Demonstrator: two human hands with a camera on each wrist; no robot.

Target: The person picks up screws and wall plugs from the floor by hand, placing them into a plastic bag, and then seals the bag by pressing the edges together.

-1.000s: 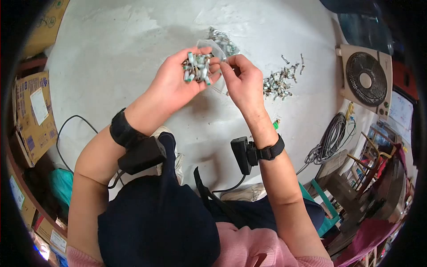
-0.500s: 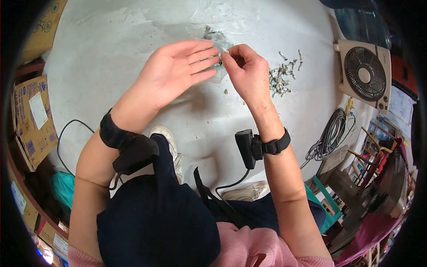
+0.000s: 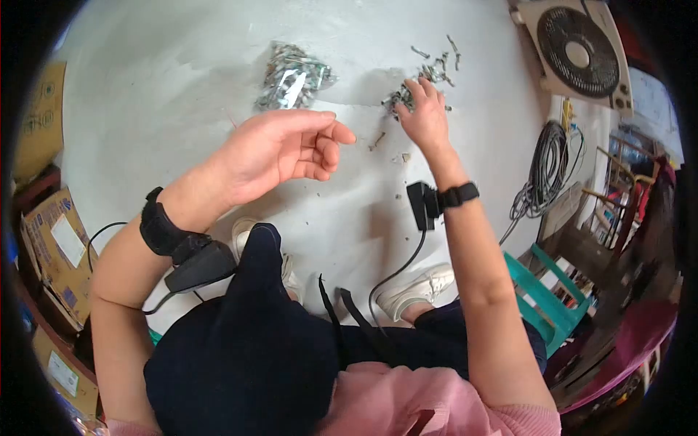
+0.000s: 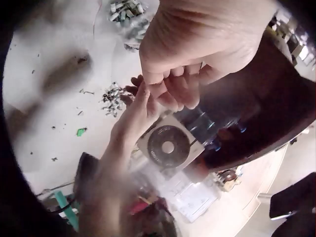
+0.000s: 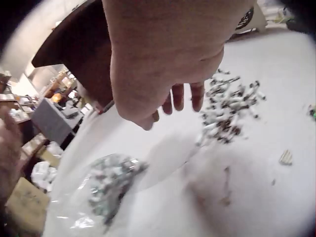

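Observation:
My left hand (image 3: 283, 149) hovers over the floor in the head view, palm inward and fingers loosely bent, holding nothing. Beyond it lies a clear plastic bag (image 3: 280, 83) filled with small whitish-green tube-like pieces, lying on the floor. My right hand (image 3: 427, 123) reaches down at a loose pile of similar small pieces (image 5: 229, 111), fingers spread and fingertips right at its near side. Dark brown ends show on many of these pieces in the right wrist view. Part of the pile is hidden behind the right hand in the head view.
A box fan (image 3: 578, 54) stands at the far right, with a coiled grey cable (image 3: 542, 174) nearer. Cardboard boxes (image 3: 54, 247) line the left side, and a green plastic stool (image 3: 545, 305) is by the right knee. Small debris (image 3: 405, 157) dots the floor.
The handful of pieces left the left palm at the bag's mouth. Both hands then let go of the bag, now on the floor; the right hand moved right to the pile, the left drew back.

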